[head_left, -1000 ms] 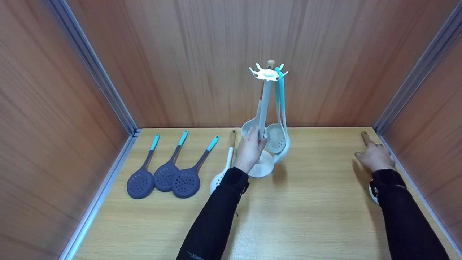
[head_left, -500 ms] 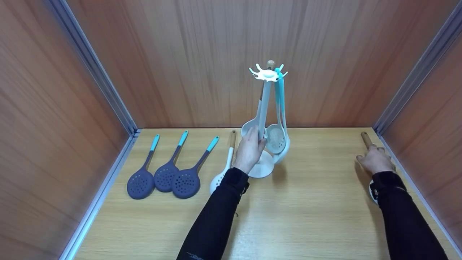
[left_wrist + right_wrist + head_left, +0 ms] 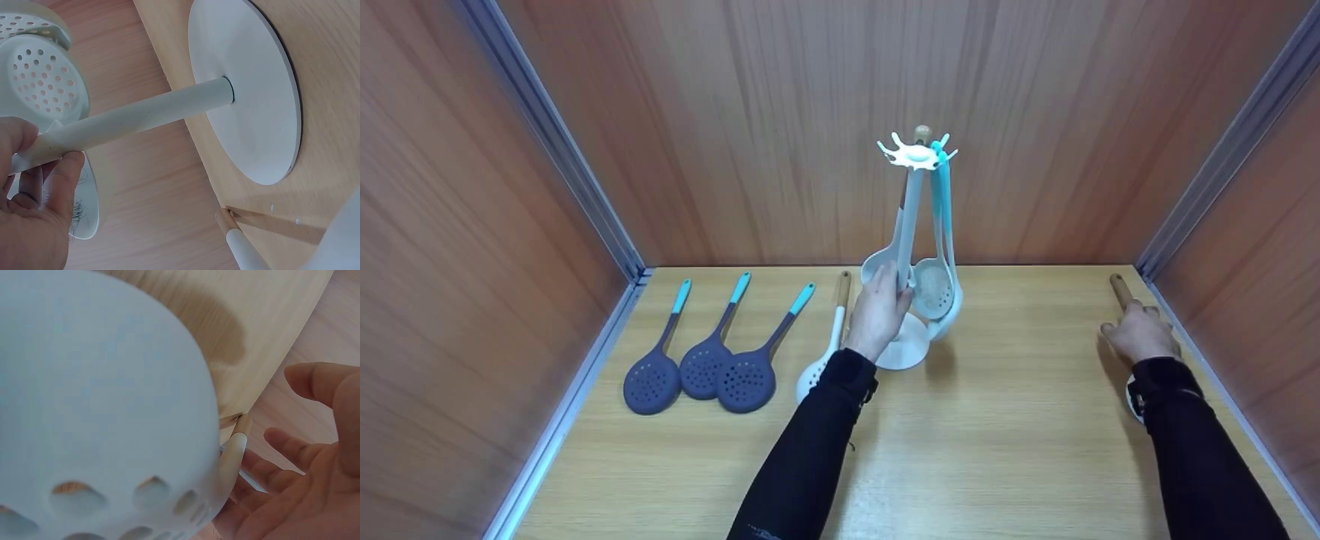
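Observation:
My left hand (image 3: 877, 311) grips the white pole (image 3: 152, 112) of an upright utensil stand, thumb and fingers wrapped low around it. Its round white base (image 3: 242, 84) rests on the table. From the stand's hooked top (image 3: 915, 155) hang a white ladle (image 3: 880, 259), a white skimmer (image 3: 934, 289) with a teal handle and another teal-handled utensil (image 3: 955, 304). Far right, my right hand (image 3: 1144, 330) lies over another white skimmer (image 3: 112, 399) with a wooden handle (image 3: 1120, 287). Its fingers are loosely extended beside the skimmer, thumb apart. The forearm hides most of that skimmer in the head view.
Left on the table lie three dark blue skimmers (image 3: 651, 382) with teal handles, two of them overlapping. A white slotted utensil (image 3: 813, 375) with a wooden handle lies beside my left forearm. Wood panels (image 3: 780, 112) enclose the back and both sides.
My right hand has shifted very slightly right and down, its fingers sitting a little lower along the wooden handle. My left hand and the stand have stayed put.

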Tool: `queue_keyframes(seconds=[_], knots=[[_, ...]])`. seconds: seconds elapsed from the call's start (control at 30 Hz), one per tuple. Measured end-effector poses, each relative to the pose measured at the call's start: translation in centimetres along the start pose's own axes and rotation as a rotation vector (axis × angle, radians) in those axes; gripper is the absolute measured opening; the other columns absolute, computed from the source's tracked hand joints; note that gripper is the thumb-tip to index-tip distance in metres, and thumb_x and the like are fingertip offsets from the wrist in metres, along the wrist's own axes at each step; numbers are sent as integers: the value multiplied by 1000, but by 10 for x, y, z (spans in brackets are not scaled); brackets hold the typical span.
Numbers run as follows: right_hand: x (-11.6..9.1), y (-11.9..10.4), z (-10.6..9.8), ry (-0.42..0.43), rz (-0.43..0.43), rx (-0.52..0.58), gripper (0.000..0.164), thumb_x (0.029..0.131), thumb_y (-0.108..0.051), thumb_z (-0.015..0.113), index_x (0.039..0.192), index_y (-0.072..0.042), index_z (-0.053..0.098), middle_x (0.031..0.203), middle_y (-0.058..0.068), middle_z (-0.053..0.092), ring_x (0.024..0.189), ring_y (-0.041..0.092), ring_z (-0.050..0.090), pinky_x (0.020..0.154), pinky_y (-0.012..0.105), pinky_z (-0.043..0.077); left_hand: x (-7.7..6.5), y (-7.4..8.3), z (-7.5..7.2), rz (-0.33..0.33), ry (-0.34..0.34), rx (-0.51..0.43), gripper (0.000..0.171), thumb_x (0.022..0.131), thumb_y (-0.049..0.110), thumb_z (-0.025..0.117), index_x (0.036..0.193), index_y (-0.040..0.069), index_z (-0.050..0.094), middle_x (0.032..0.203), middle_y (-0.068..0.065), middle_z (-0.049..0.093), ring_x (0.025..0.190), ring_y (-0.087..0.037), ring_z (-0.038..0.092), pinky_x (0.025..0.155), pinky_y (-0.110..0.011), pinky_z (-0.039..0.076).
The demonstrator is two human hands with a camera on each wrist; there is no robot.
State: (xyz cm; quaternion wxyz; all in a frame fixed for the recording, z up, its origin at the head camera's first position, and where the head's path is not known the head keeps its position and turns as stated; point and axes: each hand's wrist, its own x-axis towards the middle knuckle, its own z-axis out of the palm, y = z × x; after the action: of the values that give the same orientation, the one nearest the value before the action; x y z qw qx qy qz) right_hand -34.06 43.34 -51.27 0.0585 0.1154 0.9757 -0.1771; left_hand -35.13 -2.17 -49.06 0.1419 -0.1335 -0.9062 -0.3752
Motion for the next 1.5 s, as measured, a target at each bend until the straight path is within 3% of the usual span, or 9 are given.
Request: queue_keyframes(seconds=[0.2,0.67,0.97,1.27,1.5], knots=[[3,1,-1,-5,-27,7,85,102,-37,54,161,11,16,152,51,24,131,77,27,96,87,39,1,1,0,19,12,34,20,104,20,65,120,12,56,111,-5,65,99,-20,69,87,-38,61],[-5,-7,6,80,-30,4,61,101,-30,54,139,16,41,134,45,38,117,68,41,86,77,48,-1,1,0,2,10,22,23,105,22,64,125,13,55,114,-4,65,100,-19,69,87,-37,61],[0,-7,7,45,-29,-14,56,99,-27,51,131,18,47,121,44,42,109,65,46,76,70,50,-1,0,0,-11,2,12,23,106,23,63,126,14,54,114,-2,64,99,-17,68,85,-35,61],[1,-9,10,-2,-52,-43,54,99,-24,52,130,19,49,115,45,52,103,66,57,72,65,53,-2,-3,1,70,46,40,24,105,20,64,125,10,54,114,-7,65,100,-23,69,87,-40,60],[2,-10,11,-33,-40,-51,53,100,-24,52,133,18,47,117,44,56,101,63,62,68,62,55,-1,-3,1,42,24,29,24,106,22,63,126,13,53,114,-5,64,101,-20,67,89,-38,60]])
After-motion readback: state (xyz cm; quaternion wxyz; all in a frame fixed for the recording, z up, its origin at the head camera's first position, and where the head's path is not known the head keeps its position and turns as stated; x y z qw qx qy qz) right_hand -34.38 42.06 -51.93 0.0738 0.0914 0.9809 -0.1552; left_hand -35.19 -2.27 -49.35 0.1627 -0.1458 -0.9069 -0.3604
